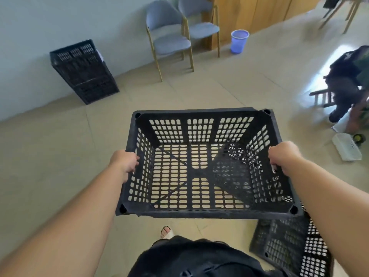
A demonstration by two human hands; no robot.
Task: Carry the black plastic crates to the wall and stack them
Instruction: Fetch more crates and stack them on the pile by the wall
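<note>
I hold a black perforated plastic crate (199, 213) in front of me, open side up, above the tiled floor. My left hand (124, 161) grips its left rim and my right hand (283, 156) grips its right rim. A stack of black crates (83, 74) stands against the pale wall at the upper left. Another black crate (289, 244) sits on the floor at the lower right, partly hidden under the carried one and my right arm.
Two grey chairs (169, 37) stand by the wall beyond the stack, with a blue bin (239, 41) to their right. A seated person (347, 80) is at the right edge, a white tray (347, 146) on the floor beside them. My foot (166, 231) shows below the crate.
</note>
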